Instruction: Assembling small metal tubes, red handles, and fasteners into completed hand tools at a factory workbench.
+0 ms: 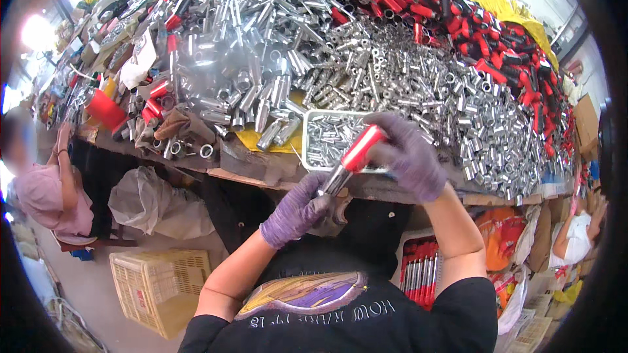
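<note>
Assembly workshop: counter (261, 167) heaped with metal tubes (392, 72), red-handled parts (497, 46) at 1 o'clock; crate (160, 287) at 7; coworker (46, 189) at 9.

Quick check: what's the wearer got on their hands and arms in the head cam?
Both hands wear purple knit gloves: left hand, right hand. The gloves end at the wrists with ribbed cuffs. The forearms are bare below them. Short black sleeves of a black T-shirt cover the upper arms. No watch or bands are visible.
</note>
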The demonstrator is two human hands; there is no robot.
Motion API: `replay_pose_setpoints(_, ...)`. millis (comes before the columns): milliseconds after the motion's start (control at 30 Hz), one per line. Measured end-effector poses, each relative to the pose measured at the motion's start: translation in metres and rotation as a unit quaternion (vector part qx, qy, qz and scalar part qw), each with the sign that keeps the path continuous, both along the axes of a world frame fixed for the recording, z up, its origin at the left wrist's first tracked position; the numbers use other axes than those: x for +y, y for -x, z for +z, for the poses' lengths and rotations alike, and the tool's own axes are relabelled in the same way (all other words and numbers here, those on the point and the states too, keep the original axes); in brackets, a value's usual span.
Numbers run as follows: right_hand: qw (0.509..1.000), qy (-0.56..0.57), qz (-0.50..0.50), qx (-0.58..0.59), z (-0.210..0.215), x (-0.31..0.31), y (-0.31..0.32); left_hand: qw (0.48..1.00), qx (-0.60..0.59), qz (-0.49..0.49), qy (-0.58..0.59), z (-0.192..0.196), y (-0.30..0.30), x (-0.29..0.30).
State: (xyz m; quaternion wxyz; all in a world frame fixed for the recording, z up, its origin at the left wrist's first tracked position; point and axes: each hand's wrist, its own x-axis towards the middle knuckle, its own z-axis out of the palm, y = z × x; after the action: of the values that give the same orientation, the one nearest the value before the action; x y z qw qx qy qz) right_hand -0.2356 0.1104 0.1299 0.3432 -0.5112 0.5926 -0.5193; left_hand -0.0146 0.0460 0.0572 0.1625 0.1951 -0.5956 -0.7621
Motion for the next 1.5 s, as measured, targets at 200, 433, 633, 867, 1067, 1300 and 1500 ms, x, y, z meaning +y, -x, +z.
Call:
replay_pose_setpoints(200,0.986,0.01,-0.024,0.167,-0.014,0.035,-0.022,0.996,0.009,-0.052,-0.067,-0.014,0.0,0.021)
replay_pose_setpoints(433,0.972,0.016,0.077,0.22,-0.021,0.054,-0.004,0.998,0.032,-0.053,-0.004,-0.015,0.012,0.014)
replay_pose_setpoints(633,0.793,-0.154,-0.312,0.501,-0.052,0.052,0.1,0.956,0.1,0.198,0.193,-0.061,0.01,-0.026)
replay_pose_setpoints(867,0.76,-0.339,-0.337,0.441,-0.08,0.049,0.125,0.913,0.142,0.254,0.287,-0.074,0.017,-0.068)
replay_pose_setpoints(1067,0.837,-0.222,-0.364,0.344,-0.105,0.061,0.151,0.94,0.135,0.216,0.228,-0.061,0.023,-0.069)
replay_pose_setpoints(1300,0.882,-0.169,-0.38,0.223,-0.121,0.07,0.169,0.964,0.136,0.195,0.121,-0.066,0.013,-0.067)
replay_pose_setpoints(1500,0.88,-0.243,-0.408,0.003,-0.091,0.05,0.144,0.945,0.12,0.19,0.237,-0.064,0.013,-0.065)
